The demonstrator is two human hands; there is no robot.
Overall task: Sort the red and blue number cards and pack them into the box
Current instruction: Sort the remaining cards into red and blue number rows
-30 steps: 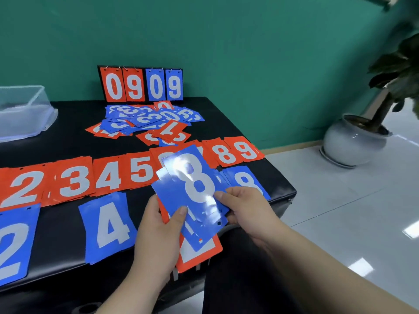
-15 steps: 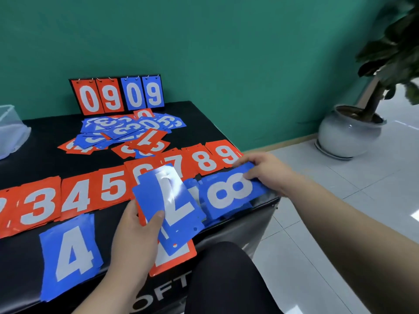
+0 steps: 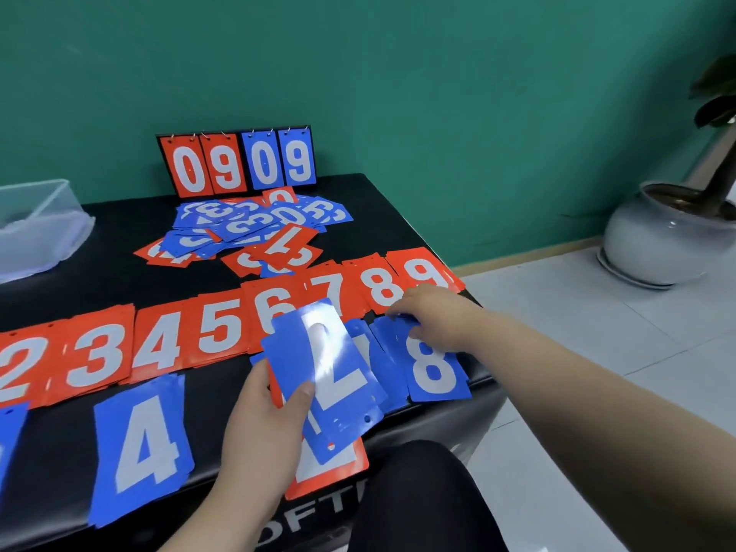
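Note:
My left hand grips a fanned stack of cards, blue ones on top showing an upside-down 7 and a red one beneath. My right hand rests with its fingers on the top edge of the blue 8 card, which lies upright on the black table near its right edge. A row of red cards from 2 to 9 runs across the table. A blue 4 card lies in front of that row. A mixed heap of red and blue cards sits further back. The clear plastic box stands at the far left.
A scoreboard stand reading 0909 stands at the table's back edge against the green wall. A potted plant in a white pot stands on the tiled floor to the right. My dark-clothed knee is below the table's front edge.
My right hand took the blue 8 card off the held stack, carried it right, and laid it flat and upright on the table. An upside-down blue 7 now tops the stack.

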